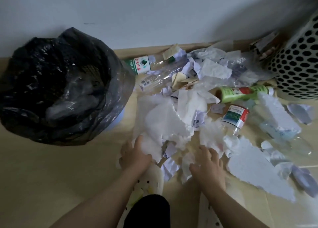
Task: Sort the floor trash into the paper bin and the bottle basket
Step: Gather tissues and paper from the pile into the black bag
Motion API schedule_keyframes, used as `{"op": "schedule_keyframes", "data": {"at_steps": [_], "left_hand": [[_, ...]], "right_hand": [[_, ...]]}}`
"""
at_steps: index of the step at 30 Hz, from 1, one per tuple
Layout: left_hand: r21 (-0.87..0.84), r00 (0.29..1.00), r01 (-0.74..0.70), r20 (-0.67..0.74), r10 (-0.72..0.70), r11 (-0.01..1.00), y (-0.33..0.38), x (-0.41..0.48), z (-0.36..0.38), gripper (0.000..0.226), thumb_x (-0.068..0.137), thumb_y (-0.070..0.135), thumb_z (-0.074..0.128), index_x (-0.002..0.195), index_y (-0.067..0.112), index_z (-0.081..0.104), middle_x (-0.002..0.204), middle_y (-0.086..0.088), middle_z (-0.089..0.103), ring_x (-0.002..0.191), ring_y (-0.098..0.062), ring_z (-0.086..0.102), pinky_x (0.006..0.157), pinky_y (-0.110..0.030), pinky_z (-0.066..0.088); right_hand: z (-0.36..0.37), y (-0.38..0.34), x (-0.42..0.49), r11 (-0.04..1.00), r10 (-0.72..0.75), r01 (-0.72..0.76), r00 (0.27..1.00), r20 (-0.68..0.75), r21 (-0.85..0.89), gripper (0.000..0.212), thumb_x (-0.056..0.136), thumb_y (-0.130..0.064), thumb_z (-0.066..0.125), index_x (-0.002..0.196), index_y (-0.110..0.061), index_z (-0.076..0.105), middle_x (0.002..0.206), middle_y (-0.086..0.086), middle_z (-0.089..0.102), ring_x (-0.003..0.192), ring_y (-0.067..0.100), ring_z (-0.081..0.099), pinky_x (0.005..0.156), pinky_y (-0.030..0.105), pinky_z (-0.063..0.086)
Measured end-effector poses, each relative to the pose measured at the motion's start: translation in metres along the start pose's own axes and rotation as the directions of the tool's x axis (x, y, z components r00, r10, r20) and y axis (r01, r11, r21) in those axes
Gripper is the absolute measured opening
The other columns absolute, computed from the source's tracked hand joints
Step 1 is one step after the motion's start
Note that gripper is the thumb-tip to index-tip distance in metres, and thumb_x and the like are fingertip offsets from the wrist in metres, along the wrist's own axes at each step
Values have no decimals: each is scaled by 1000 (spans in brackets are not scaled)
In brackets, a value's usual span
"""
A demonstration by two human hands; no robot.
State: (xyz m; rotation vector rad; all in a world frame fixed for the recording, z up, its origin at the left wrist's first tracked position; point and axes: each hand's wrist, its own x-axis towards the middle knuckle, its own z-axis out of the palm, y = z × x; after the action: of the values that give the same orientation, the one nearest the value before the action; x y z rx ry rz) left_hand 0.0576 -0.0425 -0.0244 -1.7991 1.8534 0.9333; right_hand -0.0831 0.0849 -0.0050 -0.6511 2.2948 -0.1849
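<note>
Torn paper (189, 105) is lying in a loose heap on the floor just right of the paper bin (118, 73), with bottles mixed through it. The bin is carrying a black bag (51, 83) draped over its rim. My left hand (136, 153), the one nearer the bin, is gripping a large white sheet (154, 124) between thumb and curled fingers. My right hand (208, 165), farther from the bin, is digging bent fingers into crumpled paper, but I cannot tell whether it is truly holding any. A clear bottle (146, 65) with a green label is lying on its side just beside the bin. A green bottle (240, 92) and a red-labelled bottle (235, 116) are lying well apart from the bin, beyond the heap's middle. The bottle basket (296, 64), white with round holes, is standing farthest from the bin, near the wall.
</note>
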Motion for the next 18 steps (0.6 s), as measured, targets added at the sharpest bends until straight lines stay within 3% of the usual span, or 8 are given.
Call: {"op": "schedule_keyframes", "data": {"at_steps": [4, 6, 8, 10, 12, 15, 18], "left_hand": [[120, 999, 19, -36, -15, 993, 1, 7, -4, 81, 78, 39, 62, 144, 40, 14, 147, -2, 31, 130, -30, 34, 102, -40, 32], [96, 998, 45, -36, -42, 994, 5, 7, -8, 85, 75, 40, 67, 144, 37, 18, 143, -1, 40, 128, -28, 39, 101, -37, 32], [-82, 999, 46, -26, -48, 996, 10, 5, -8, 85, 71, 38, 73, 142, 31, 27, 137, 0, 49, 124, -27, 46, 99, -35, 36], [-299, 999, 13, -31, -24, 954, 19, -1, -9, 77, 69, 32, 77, 134, 25, 36, 124, 0, 57, 113, -27, 56, 96, -34, 43], [-422, 997, -35, -74, 4, 906, 28, -10, -10, 59, 70, 30, 77, 118, 22, 44, 106, 2, 59, 101, -25, 60, 92, -37, 47], [-687, 998, -10, -48, -32, 726, 38, -15, -11, 47, 72, 22, 78, 106, 18, 46, 100, -2, 61, 84, -19, 62, 85, -38, 51], [-860, 996, 79, 49, -71, 505, 44, -15, -8, 56, 74, 17, 77, 119, 11, 45, 100, -3, 63, 85, -18, 63, 86, -41, 53]], "right_hand": [[7, 10, 4, 986, -49, 55, 998, 43, -159, 67, 88, -31, 53, 145, -28, 19, 156, -1, 8, 141, 29, 19, 114, 41, 24], [7, 13, 6, 989, -84, 78, 996, -37, -127, 60, 86, -24, 55, 141, -24, 32, 152, 3, 21, 137, 28, 28, 111, 39, 27], [2, 18, 12, 995, -92, 101, 968, -234, 25, 44, 84, -14, 61, 127, -13, 52, 136, 10, 44, 124, 31, 42, 102, 40, 35], [-7, 28, 19, 973, 62, 43, 898, -435, 227, 32, 82, -6, 62, 113, -4, 60, 121, 18, 52, 112, 36, 49, 93, 40, 39], [-18, 41, 22, 916, 296, -88, 809, -507, 392, 30, 81, -9, 58, 110, -1, 57, 119, 24, 51, 108, 40, 48, 91, 42, 38], [-23, 57, 25, 823, 530, -361, 765, -365, 439, 43, 84, -15, 55, 125, -8, 47, 139, 19, 38, 123, 38, 37, 102, 44, 29], [-16, 57, 21, 814, 541, -447, 817, -201, 371, 56, 85, -33, 53, 136, -15, 40, 147, 12, 31, 131, 35, 29, 107, 40, 23]]}}
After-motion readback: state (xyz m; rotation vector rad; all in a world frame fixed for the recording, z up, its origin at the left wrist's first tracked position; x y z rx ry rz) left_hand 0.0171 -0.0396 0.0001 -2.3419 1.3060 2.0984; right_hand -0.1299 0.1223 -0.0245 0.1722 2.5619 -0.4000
